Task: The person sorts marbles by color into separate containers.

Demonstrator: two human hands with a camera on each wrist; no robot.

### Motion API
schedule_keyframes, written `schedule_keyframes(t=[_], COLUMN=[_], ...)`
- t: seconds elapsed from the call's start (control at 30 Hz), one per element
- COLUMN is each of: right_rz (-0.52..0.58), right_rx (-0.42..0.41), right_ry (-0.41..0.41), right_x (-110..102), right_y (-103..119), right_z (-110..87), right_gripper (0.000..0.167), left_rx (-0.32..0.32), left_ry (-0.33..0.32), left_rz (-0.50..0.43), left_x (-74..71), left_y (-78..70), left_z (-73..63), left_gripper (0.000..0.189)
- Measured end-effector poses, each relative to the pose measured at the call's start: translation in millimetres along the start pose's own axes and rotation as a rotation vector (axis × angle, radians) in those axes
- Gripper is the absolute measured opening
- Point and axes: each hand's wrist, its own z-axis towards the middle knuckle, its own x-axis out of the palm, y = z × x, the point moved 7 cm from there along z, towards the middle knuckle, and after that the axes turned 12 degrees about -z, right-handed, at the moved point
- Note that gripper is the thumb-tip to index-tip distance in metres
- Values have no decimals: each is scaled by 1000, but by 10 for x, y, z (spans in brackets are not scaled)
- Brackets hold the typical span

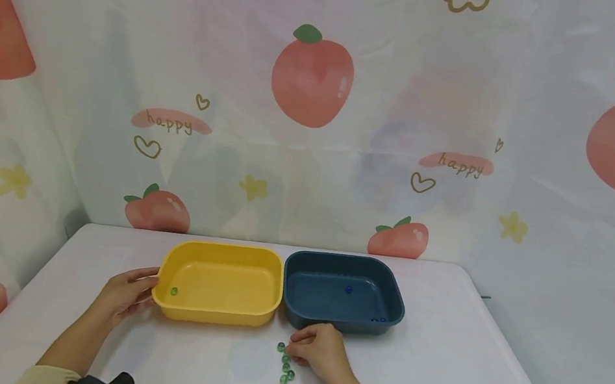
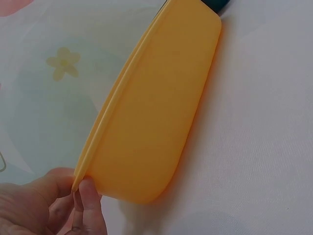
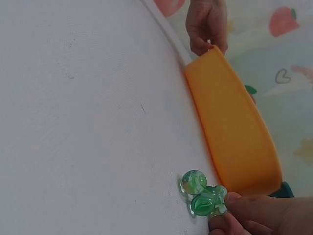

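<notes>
My left hand [image 1: 125, 292] grips the left end of a yellow tub [image 1: 213, 318], thumb and fingers on its rim. The left wrist view shows this grip on the tub's corner. A single green marble [image 1: 174, 291] lies inside the tub. Just in front of a dark blue tub [image 1: 319, 321], my right hand [image 1: 320, 350] has its fingers curled down at a short line of green marbles [image 1: 285, 367]. The right wrist view shows its thumb and fingertips pinching a green marble [image 3: 220, 209] at the edge of the cluster. Its fingers partly hide that marble.
Several blue marbles [image 1: 349, 290] lie in the dark blue tub, which stands side by side with the yellow one. Both tubs sit near the back edge of a white-covered table [image 1: 200, 367]. A patterned cloth [image 1: 310, 173] hangs behind and at the sides.
</notes>
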Motion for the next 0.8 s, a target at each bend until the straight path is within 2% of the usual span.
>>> schedule_keyframes(t=[0.33,0.53,0.8], right_rz=[-8,3,36], right_rx=[-2,28,47], right_ry=[-6,0,14], right_x=[14,13,15], right_y=[47,21,-9], right_z=[6,12,8], right_gripper=[14,14,14], left_rx=[7,13,6], left_ry=[-16,-11,-10], left_rz=[28,51,31], left_x=[-5,0,4], left_y=[12,8,12], left_z=[4,-2,-4], left_gripper=[54,55,55])
